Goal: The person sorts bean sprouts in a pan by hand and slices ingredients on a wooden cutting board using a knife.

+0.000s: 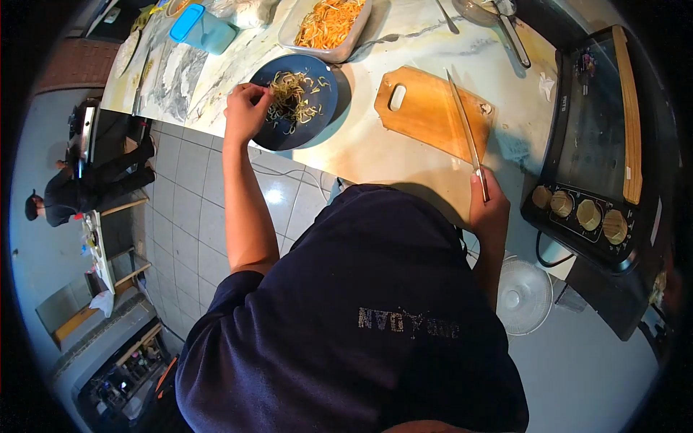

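Presently, marble-patterned table (354, 137): carries every item listed below; I stand at its near edge.
Wooden cutting board (426, 108): ahead of me, between my two hands, nearer the right; its long axis runs left to right, handle slot at the left end, right end slanting toward me.
Clear tub (345, 55): beyond the plate, well filled with shredded orange food (330, 25); no lid on it.
Dark blue plate (299, 137): left of the board and apart from it; holds a loose tangle of sprouts (292, 94), bunched left of its middle, strands spread to the right.
Blue-lidded container (206, 36): far left, lid on; contents not made out.
Knife (465, 126): crosses the board's right end, tip pointing away from me; blade contact with the wood cannot be confirmed.
My right hand (491, 202): closed around the knife handle, just off the board's near edge.
My left hand (247, 110): over the plate's left rim, fingertips drawn narrow at the sprouts; I cannot tell whether any are gripped.
Pale scrap (486, 109): on the board, right of the blade.
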Available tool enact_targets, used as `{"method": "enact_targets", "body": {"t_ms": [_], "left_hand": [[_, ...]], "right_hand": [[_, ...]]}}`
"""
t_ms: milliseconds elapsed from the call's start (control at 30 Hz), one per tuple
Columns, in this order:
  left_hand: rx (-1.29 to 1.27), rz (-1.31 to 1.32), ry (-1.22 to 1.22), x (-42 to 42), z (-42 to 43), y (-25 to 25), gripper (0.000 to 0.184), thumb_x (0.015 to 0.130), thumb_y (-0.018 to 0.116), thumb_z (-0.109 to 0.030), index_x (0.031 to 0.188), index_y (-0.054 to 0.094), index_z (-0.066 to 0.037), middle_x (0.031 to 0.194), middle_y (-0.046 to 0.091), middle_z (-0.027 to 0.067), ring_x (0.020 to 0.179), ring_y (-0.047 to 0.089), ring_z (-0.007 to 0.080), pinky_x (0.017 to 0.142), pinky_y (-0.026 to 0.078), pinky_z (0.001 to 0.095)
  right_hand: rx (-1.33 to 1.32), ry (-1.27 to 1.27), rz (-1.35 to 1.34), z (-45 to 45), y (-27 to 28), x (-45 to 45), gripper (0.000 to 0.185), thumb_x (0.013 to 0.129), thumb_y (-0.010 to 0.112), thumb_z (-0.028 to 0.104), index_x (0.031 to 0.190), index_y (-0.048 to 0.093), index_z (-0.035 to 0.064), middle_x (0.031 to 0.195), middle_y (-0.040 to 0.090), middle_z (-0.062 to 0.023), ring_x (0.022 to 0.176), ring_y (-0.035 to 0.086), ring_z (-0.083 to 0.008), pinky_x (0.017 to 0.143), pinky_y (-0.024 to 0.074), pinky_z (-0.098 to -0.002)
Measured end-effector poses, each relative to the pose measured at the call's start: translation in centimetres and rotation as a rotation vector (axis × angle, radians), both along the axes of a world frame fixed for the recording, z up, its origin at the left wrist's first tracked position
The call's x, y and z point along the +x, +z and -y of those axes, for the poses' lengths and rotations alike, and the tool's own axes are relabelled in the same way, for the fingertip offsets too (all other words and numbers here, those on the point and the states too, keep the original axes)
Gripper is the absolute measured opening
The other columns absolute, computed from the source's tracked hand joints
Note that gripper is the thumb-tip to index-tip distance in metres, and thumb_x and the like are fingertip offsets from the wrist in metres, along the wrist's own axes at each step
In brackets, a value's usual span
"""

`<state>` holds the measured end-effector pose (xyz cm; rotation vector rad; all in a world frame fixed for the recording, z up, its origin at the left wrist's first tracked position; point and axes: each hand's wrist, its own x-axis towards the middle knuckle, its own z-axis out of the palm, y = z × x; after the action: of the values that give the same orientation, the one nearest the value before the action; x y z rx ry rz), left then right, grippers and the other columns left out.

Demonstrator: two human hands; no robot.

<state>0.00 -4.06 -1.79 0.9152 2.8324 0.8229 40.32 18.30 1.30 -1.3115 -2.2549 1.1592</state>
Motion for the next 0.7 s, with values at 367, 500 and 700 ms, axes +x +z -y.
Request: {"method": "enact_targets", "body": {"t_ms": [367, 500, 700], "left_hand": [[0.38, 0.555, 0.024, -0.4, -0.2, -0.5, 0.02, 0.09, 0.068, -0.018, 0.091, 0.07, 0.001, 0.096, 0.063, 0.008, 0.079, 0.058, 0.0137, 0.067, 0.044, 0.025], [0.02, 0.125, -0.013, 0.1, -0.4, -0.5, 0.018, 0.087, 0.068, -0.024, 0.096, 0.074, -0.009, 0.102, 0.064, 0.0089, 0.091, 0.059, 0.0214, 0.076, 0.044, 0.0374], [-0.232, -0.194, 0.057, 1.3, -0.5, -0.1, 0.025, 0.081, 0.069, -0.029, 0.104, 0.074, -0.019, 0.11, 0.063, 0.008, 0.111, 0.053, 0.0303, 0.091, 0.035, 0.0489]], "right_hand": [[0.007, -0.012, -0.006, -0.2, -0.5, 0.3, 0.026, 0.095, 0.053, 0.021, 0.114, 0.062, 0.0042, 0.093, 0.066, -0.0231, 0.091, 0.068, -0.0363, 0.074, 0.0519, -0.0376], [-0.002, -0.007, -0.002, 0.0, -0.2, 0.2, 0.026, 0.096, 0.053, 0.02, 0.114, 0.062, 0.0042, 0.092, 0.066, -0.0225, 0.09, 0.068, -0.0364, 0.073, 0.0518, -0.0374], [-0.005, -0.007, 0.029, -0.2, -0.4, 0.5, 0.026, 0.095, 0.054, 0.02, 0.114, 0.062, 0.0044, 0.092, 0.067, -0.0222, 0.089, 0.068, -0.0369, 0.073, 0.0519, -0.0381]]}}
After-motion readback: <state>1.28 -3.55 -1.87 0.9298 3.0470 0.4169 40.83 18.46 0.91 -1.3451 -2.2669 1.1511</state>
